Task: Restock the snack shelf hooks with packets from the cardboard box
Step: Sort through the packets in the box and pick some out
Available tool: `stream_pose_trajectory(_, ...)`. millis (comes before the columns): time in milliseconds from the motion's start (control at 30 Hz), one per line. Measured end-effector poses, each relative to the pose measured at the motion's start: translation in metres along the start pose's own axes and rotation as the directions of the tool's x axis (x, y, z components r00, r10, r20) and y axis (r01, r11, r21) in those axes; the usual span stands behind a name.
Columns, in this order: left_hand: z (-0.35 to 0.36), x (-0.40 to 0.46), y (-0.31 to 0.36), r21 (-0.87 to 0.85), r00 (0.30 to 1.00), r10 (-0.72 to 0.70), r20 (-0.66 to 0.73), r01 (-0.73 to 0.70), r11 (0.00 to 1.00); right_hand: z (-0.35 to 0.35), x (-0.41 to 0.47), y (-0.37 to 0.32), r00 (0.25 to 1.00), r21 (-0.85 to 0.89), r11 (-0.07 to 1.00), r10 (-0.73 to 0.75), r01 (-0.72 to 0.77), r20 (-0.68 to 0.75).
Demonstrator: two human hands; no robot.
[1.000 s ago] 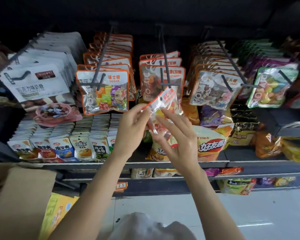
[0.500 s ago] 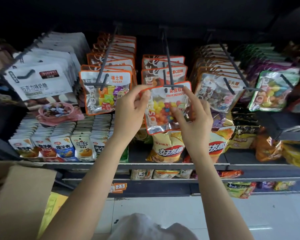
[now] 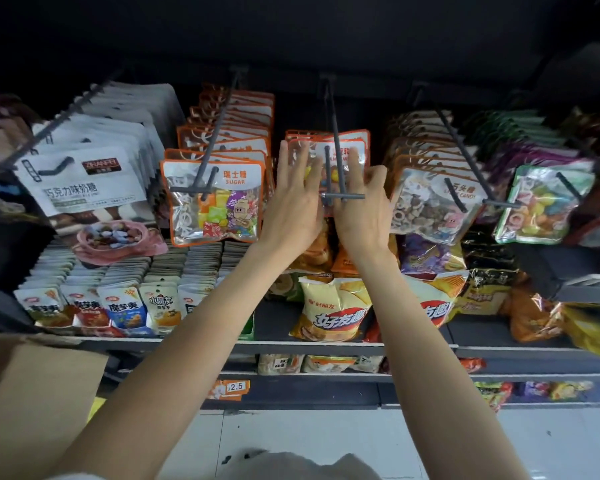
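step: packet seated on hook | colour-bean packet [image 3: 329, 168] is pressed flat by left hand [image 3: 293, 206] and right hand [image 3: 362, 209], fingers straight | hook [image 3: 336, 157] runs between both hands, pointing away toward the shelf back | hands equally near

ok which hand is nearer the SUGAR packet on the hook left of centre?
Left. The left hand sits just beside the SUGAR packet, at its right edge; the right hand is farther right, beyond the centre hook.
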State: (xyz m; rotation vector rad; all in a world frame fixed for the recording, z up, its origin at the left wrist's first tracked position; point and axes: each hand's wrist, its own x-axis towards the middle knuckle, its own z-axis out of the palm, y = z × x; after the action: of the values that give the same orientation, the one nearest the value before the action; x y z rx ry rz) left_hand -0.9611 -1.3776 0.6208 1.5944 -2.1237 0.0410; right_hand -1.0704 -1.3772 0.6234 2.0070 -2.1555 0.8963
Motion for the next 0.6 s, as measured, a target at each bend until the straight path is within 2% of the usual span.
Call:
stream_pose_trajectory(67,0.0,0.008,0.0,-0.023,0.999,-0.021,0.041,0.022,0.999,0.002,0.003,0.0,0.996,0.006,1.0,-0.02,0.019,0.086)
stream_pose_trajectory(133,0.003,0.005,-0.002,-0.082,1.0,-0.003,0.017,0.005,0.997,0.002,-0.005,0.002,0.992,0.041,0.998,-0.046,0.041,0.117)
stream_pose_trajectory(233,0.001,-0.019,0.004,-0.242,0.997,-0.003,-0.079,-0.016,0.97,-0.002,-0.031,0.009,0.993,0.118,0.986,-0.116,0.116,-0.001)
stream_pose_trajectory(300,-0.004,-0.044,0.007,-0.36,0.995,-0.059,-0.084,0.025,0.933,-0.004,-0.053,0.016,0.977,0.145,0.972,-0.165,0.185,-0.138)
stream_pose_trajectory(367,-0.011,-0.071,0.003,-0.437,0.99,-0.098,-0.105,0.043,0.899,-0.007,-0.077,0.02,0.962,0.222,0.948,-0.185,0.228,-0.2)
stream_pose_trajectory(500,-0.03,-0.133,-0.017,-0.442,0.94,-0.217,-0.263,0.083,0.893,-0.012,-0.122,0.011,0.943,0.455,0.828,-0.265,0.328,-0.199)
stream_pose_trajectory(600,-0.047,-0.188,-0.039,-0.45,0.859,-0.317,-0.402,0.116,0.886,-0.002,-0.156,-0.017,0.877,0.522,0.708,-0.422,0.476,-0.228)
